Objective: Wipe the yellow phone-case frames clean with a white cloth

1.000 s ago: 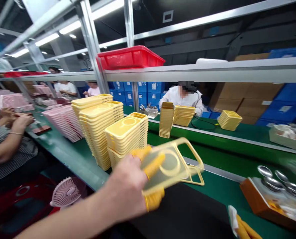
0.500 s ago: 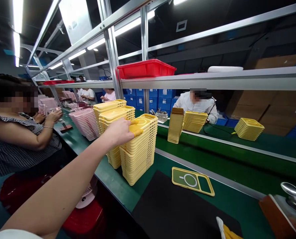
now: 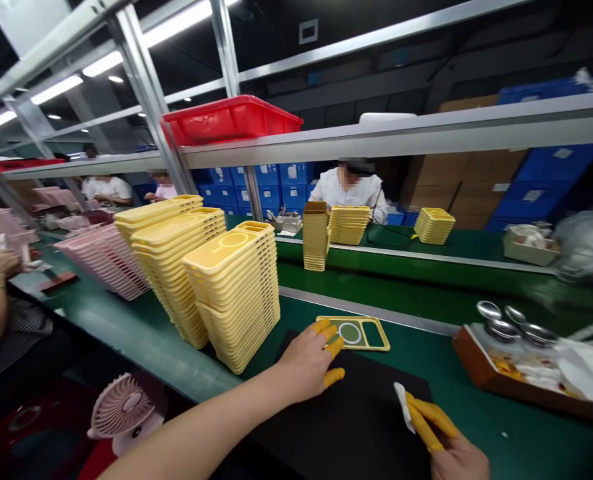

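Observation:
My left hand (image 3: 309, 360), with yellow finger cots, reaches over a black mat (image 3: 356, 420) and its fingertips touch the near-left edge of a flat yellow phone case (image 3: 355, 333) lying on the green belt. The fingers are spread and hold nothing. My right hand (image 3: 446, 443), low at the right, also in yellow cots, pinches a small white cloth (image 3: 403, 405). Just left of my left hand stand leaning stacks of yellow phone cases (image 3: 236, 293).
Pink case stacks (image 3: 104, 260) lie further left. A wooden tray (image 3: 491, 377) with metal cups sits at the right. A pink fan (image 3: 121, 410) stands below the bench. A red bin (image 3: 231, 120) rests on the shelf. Other people work opposite and at the left.
My left hand set a yellow case on the belt, reached to the top of the yellow stack, then came down to the case on the belt. My right hand rose into view.

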`<state>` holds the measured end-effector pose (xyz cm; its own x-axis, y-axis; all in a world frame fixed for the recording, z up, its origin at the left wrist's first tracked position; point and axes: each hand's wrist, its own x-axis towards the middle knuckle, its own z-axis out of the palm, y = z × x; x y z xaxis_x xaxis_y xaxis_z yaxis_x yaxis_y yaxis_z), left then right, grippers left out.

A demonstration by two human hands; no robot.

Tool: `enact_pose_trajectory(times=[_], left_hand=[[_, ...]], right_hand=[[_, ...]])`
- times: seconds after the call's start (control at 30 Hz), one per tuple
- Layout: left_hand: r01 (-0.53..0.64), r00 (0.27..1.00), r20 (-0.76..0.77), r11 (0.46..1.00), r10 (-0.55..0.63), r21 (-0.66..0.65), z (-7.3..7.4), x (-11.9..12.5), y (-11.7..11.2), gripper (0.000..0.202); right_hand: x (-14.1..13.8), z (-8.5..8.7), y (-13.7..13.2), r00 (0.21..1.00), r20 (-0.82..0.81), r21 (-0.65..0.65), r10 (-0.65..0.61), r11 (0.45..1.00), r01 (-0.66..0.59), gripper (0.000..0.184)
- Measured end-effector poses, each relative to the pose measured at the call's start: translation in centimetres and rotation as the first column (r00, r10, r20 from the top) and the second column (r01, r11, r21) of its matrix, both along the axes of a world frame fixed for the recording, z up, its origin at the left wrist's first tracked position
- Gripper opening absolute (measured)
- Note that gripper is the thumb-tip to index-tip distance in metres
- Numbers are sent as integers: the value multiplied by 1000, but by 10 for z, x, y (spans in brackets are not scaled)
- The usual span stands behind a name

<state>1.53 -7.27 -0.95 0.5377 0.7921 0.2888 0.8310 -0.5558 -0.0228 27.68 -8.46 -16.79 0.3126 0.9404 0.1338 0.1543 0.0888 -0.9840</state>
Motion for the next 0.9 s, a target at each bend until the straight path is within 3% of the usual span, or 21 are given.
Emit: enact_pose_trajectory(times=[0.07, 0.1, 0.17, 0.27, 0.33, 0.37, 0.4, 0.43, 0.5, 0.57, 0.63, 0.73, 0.8, 0.83, 0.9], left_hand=[[19, 1000, -15, 998, -20, -54, -35, 14, 34, 44], [28, 999, -16, 998, -29, -64, -45, 19, 47, 34], [58, 998, -9, 996, -59, -67, -51, 27, 58, 23], [143, 990, 8, 988, -143, -52, -51, 35, 34, 23], [226, 974, 6, 972, -226, -60, -63, 33, 6, 18], [281, 960, 0, 957, -282, -66, -72, 30, -7, 16], [345, 938, -9, 938, -346, -33, -83, 25, -17, 17], [376, 927, -5, 926, -376, 12, -94, 19, -25, 16], [343, 938, 26, 935, -346, 88, -110, 4, -32, 27], [220, 969, 94, 973, -226, 73, -115, -12, -34, 61], [109, 981, 167, 993, -101, -43, -111, -24, -38, 85], [44, 971, 240, 968, 18, -248, -99, -29, -45, 92], [29, 966, 253, 942, 59, -333, -93, -26, -49, 90], [24, 964, 254, 933, 73, -360, -91, -24, -49, 90], [23, 964, 252, 922, 82, -387, -90, -21, -49, 89]], right_hand=[[-7, 6, -1, 993, -112, 63, 27, 998, -20, 33], [-8, 8, -1, 989, -141, 97, 42, 995, -28, 33], [-1, 14, 1, 993, -105, 156, 52, 987, -35, 31], [37, 38, 15, 975, 206, 244, -83, 969, 31, 30], [72, 65, 34, 833, 466, 349, -299, 927, 137, 33], [88, 80, 46, 713, 568, 408, -411, 893, 190, 35], [103, 96, 60, 582, 647, 449, -493, 863, 232, 37], [115, 111, 74, 517, 680, 460, -521, 851, 253, 38], [128, 134, 100, 444, 738, 443, -508, 861, 248, 33], [128, 146, 113, 432, 777, 406, -458, 889, 213, 26], [114, 143, 106, 431, 797, 384, -423, 906, 178, 25], [72, 116, 65, 527, 789, 375, -317, 927, -4, 26], [32, 92, 30, 639, 762, 377, -103, 873, -309, 20], [10, 82, 15, 622, 783, 355, -8, 826, -437, 17], [-34, 66, -5, 578, 814, 322, 64, 777, -540, 18]])
